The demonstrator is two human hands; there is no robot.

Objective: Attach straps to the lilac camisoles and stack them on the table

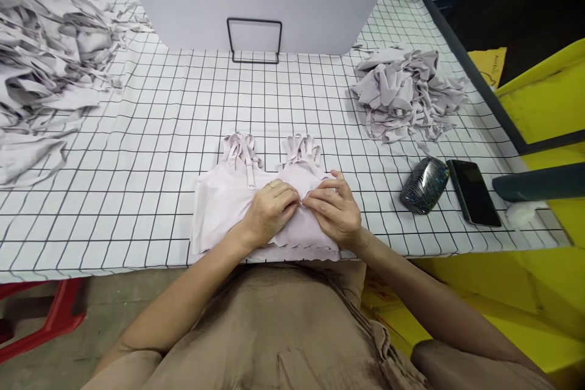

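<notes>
brown shirt [260, 329] nearest, left fingers [286, 197] and right fingers [325, 197] pinch layered, pale-pink garments [222, 202] with looped straps [240, 147].

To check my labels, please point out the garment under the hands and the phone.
Garment [226, 204]: head view, on its smooth fabric.
Phone [474, 193]: head view, on its dark screen.
</notes>
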